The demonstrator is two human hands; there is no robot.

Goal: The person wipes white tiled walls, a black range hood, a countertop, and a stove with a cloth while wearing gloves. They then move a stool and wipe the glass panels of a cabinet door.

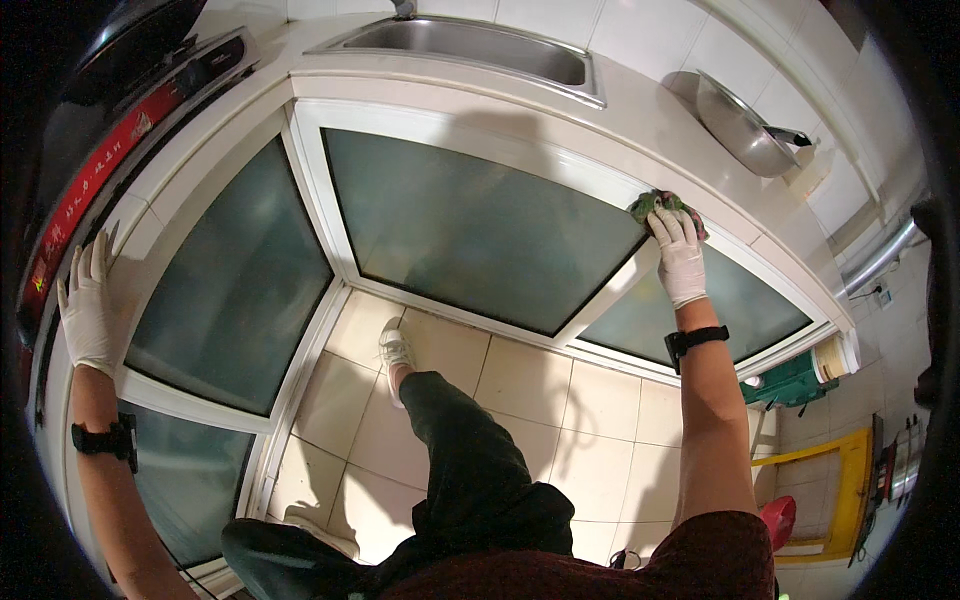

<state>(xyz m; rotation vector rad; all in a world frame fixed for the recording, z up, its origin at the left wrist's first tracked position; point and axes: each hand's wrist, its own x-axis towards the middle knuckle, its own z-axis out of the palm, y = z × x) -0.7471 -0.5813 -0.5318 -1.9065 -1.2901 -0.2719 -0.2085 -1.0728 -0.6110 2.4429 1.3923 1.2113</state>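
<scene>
My right hand [681, 251], in a white glove, presses a dark green and red cloth [660, 206] against the white top frame of the cabinet front. The spot is where a vertical frame bar [611, 289] meets the top rail, below the counter edge. Frosted glass panels [480, 225] fill the cabinet doors. At the far left, my gloved left hand [86, 315] rests with spread fingers on the counter edge beside the gas stove [105, 161]. Nothing is held in it.
A steel sink [465, 49] is set in the countertop [630, 97]. To its right a metal pan [746, 124] leans against the tiled wall. A green object [787, 381] and a yellow frame [844, 487] stand at the right. Tiled floor [525, 367] lies below.
</scene>
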